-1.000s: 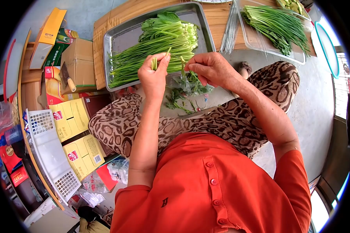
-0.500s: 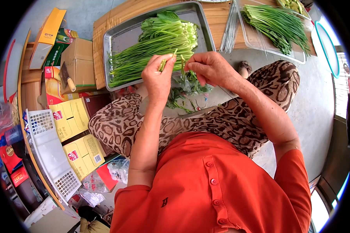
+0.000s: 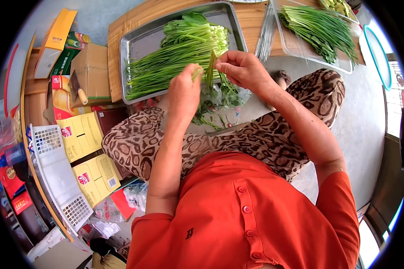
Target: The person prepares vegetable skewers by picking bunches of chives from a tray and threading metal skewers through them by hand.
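Observation:
My right hand (image 3: 244, 67) pinches the top of a limp green leafy stalk (image 3: 210, 71), which hangs down between my hands. My left hand (image 3: 184, 92), slightly blurred, is closed on a short pale-green stem (image 3: 196, 75) beside it. Just beyond them lies a metal tray (image 3: 144, 45). In it, long thin green stalks (image 3: 161, 74) lie in a bundle next to a pile of leafy greens (image 3: 188, 30). Below my hands, loose leaves and stems (image 3: 220, 98) sit on and around a clear plastic bag (image 3: 243, 95).
Thin metal skewers (image 3: 265, 33) lie on the wooden table (image 3: 253, 15). At right, a clear plastic tray (image 3: 341, 65) holds more long greens (image 3: 316, 29). Cardboard boxes (image 3: 92, 67), a knife (image 3: 79, 89) and a white plastic basket (image 3: 58, 161) stand at left.
The leafy stalk has come up with my right hand, which shifted slightly up and hangs it longer. My left hand has turned and moved a little, with its stem less exposed.

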The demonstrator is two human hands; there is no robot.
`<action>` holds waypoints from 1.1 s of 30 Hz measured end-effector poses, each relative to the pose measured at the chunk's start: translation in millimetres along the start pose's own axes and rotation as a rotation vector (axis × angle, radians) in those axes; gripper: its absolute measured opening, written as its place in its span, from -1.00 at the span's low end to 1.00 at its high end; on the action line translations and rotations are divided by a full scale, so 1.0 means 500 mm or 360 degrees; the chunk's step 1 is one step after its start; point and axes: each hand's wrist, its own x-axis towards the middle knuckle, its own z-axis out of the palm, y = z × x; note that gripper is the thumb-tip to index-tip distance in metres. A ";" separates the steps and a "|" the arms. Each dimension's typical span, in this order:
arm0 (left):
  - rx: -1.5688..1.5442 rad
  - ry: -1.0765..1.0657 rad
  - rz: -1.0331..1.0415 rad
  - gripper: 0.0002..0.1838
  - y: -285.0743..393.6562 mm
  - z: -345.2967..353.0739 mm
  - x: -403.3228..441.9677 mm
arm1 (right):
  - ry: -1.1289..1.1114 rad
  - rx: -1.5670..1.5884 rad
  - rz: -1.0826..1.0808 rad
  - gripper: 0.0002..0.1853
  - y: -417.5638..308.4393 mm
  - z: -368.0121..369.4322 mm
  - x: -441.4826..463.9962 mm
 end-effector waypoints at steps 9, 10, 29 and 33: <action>-0.0303 -0.0477 -0.0171 -0.69 -0.002 0.032 -0.002 | -0.0085 0.0242 -0.0088 -0.91 0.008 0.008 0.001; -0.0480 -0.0486 -0.0110 -0.71 -0.006 0.033 -0.001 | -0.0077 0.0211 -0.0090 -0.91 0.008 0.005 0.001; -0.1761 -0.0330 -0.0402 -0.81 -0.026 0.008 0.001 | 0.0086 0.0160 -0.0017 -0.81 -0.002 -0.001 -0.001; -0.1798 -0.0135 -0.0491 -0.80 -0.045 -0.004 0.012 | -0.0067 0.0109 -0.0064 -0.75 -0.011 -0.002 -0.012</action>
